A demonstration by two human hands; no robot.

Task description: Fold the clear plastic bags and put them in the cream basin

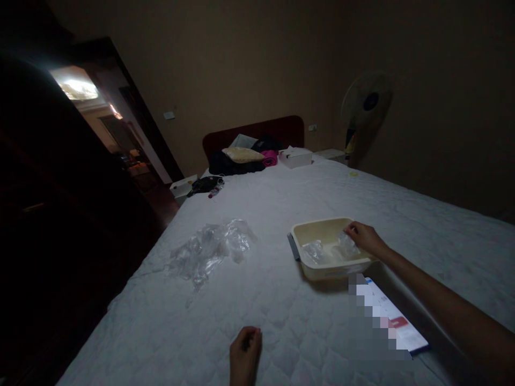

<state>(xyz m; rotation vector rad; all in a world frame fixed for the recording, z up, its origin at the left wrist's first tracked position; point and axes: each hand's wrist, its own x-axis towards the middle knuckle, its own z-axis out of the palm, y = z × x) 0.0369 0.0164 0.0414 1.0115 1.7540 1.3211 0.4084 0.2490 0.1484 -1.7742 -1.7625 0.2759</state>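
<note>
My right hand (364, 237) reaches over the right side of a cream plastic bin (322, 274), its fingers pinching a clear plastic bag (346, 246) inside it. Another crumpled clear bag (314, 251) lies in the bin's left part. A grey handle (293, 247) shows on the bin's left end. Low in the middle, my left hand (245, 346) hovers over or rests on the bed, fingers curled together; nothing shows in them. To the left, a loose heap of clear plastic bags (213, 246) is spread on the quilted white bed cover (181, 327).
A lit phone (398, 321), partly pixelated, lies near my right forearm. Toward the headboard (295, 126) are a beige pillow (243, 155), dark cloth, a pink roll (269, 157), a white box (295, 157) and a small bottle (216, 190). A standing fan (368, 102) is at the back right.
</note>
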